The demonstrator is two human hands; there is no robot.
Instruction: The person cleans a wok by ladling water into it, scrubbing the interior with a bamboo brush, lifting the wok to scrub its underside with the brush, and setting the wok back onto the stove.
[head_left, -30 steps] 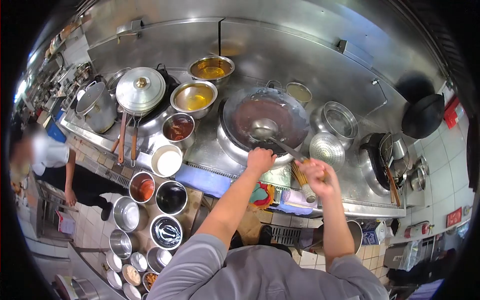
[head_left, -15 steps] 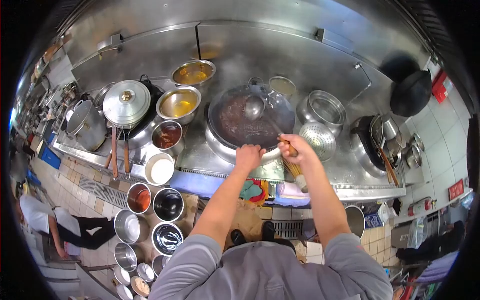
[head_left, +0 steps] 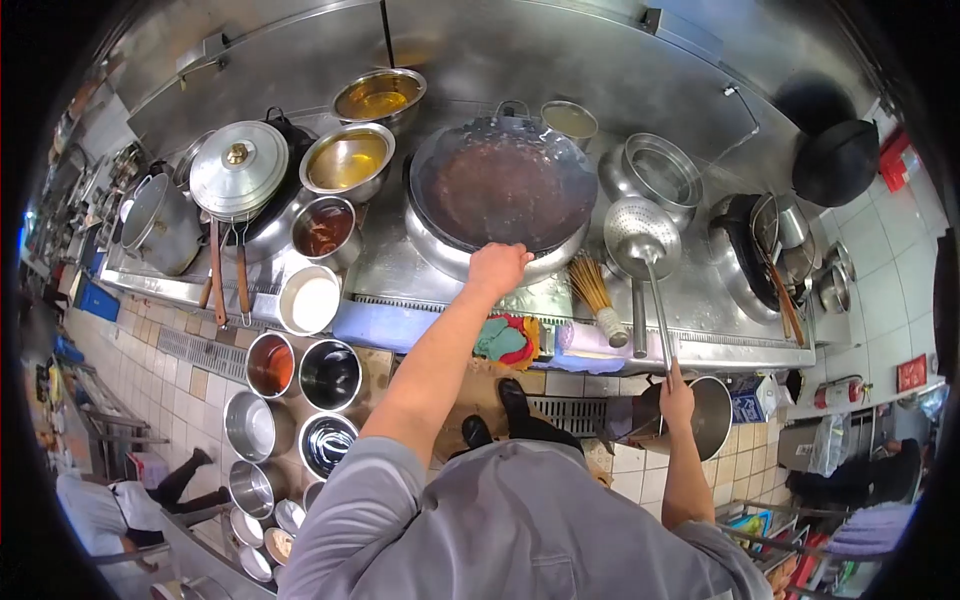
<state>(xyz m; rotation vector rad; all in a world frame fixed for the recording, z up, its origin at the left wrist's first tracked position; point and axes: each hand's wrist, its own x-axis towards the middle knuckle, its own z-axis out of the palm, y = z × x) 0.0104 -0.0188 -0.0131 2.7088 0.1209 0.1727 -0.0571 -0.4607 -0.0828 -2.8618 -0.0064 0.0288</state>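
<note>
My left hand (head_left: 500,268) is closed on the near rim of a large dark wok (head_left: 584,190), which holds reddish-brown liquid with a thin steam above it. Lower right, my right hand (head_left: 677,402) grips the end of a long-handled ladle (head_left: 662,310). The ladle's bowl lies over a perforated strainer (head_left: 629,218) on the steel counter, right of the wok. Between the wok and the strainer's handle, a bamboo wok brush (head_left: 592,285) leans at the counter's front. Fingers of my left hand are partly hidden, so the exact grip does not show.
Left of the wok stand bowls of yellow oil (head_left: 347,158), a pot of red sauce (head_left: 327,230) and a white-filled pot (head_left: 310,302). A lidded pan (head_left: 238,168) is farther left. Several pots, including a dark one (head_left: 331,375), stand below. Folded cloths (head_left: 507,340) lie at the front edge.
My right hand has drawn the ladle out of the wok and moved it right and toward me, over the strainer. My left hand stays at the wok's rim. The view has shifted somewhat.
</note>
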